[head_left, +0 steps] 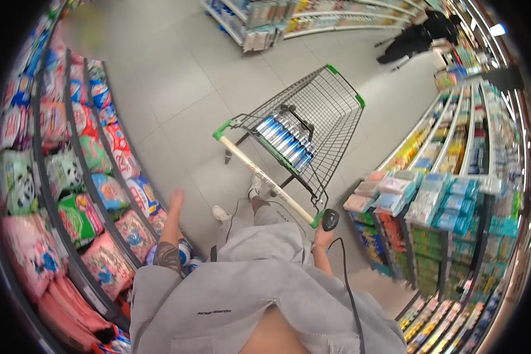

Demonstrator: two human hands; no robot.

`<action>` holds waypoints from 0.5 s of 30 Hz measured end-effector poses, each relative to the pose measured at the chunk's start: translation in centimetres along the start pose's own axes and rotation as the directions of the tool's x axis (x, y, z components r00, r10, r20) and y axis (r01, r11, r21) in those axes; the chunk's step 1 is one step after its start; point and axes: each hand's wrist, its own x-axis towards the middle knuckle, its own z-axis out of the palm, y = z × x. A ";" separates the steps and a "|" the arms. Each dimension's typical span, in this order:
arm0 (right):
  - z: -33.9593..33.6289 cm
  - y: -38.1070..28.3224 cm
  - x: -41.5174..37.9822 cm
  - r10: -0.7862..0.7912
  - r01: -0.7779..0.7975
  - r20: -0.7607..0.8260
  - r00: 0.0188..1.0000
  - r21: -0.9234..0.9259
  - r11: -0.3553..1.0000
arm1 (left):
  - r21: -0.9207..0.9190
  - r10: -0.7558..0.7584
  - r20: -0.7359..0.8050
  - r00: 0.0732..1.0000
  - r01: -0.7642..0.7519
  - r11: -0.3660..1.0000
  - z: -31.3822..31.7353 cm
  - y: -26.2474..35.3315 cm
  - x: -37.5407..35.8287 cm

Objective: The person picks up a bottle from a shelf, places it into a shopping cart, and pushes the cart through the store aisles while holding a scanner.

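A wire shopping cart [336, 127] with green corners stands ahead of me, turned at an angle. Several blue-and-silver cans or bottles [284, 141] are packed together in its basket. My right hand [323, 238] is closed at the near right end of the pale cart handle [268, 180], its fingers mostly hidden. A black oval device [330, 220] sits at that hand, and a black cable [349, 283] runs down beside the forearm. My left hand [176, 198] is out at my side near the left shelf, blurred, with nothing visible in it.
On the left, shelves hold colourful soft packs [103, 262]. At the right stands a shelf end [422, 200] stacked with packets, close to the cart. Another shelf unit [259, 26] is at the back. A person in dark clothes [422, 38] is farther off.
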 end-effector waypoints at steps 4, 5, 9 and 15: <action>2.3 -2.0 0.1 0.065 -0.039 -0.071 0.995 0.317 0.948 | -0.545 -0.140 0.015 0.990 0.126 0.829 -4.3 28.2 4.1; 3.9 -1.0 1.1 0.065 -0.029 -0.132 0.989 0.260 0.965 | -0.517 -0.099 -0.024 0.995 0.072 0.853 -4.5 33.8 4.9; 4.9 -0.5 2.1 0.007 0.019 -0.137 0.991 0.187 0.982 | -0.077 0.225 0.101 0.969 -0.218 0.973 0.2 43.4 8.8; 5.6 -0.5 1.8 0.108 -0.062 -0.137 0.985 0.302 0.951 | 0.781 0.213 0.220 0.952 -0.303 0.546 3.4 49.3 6.1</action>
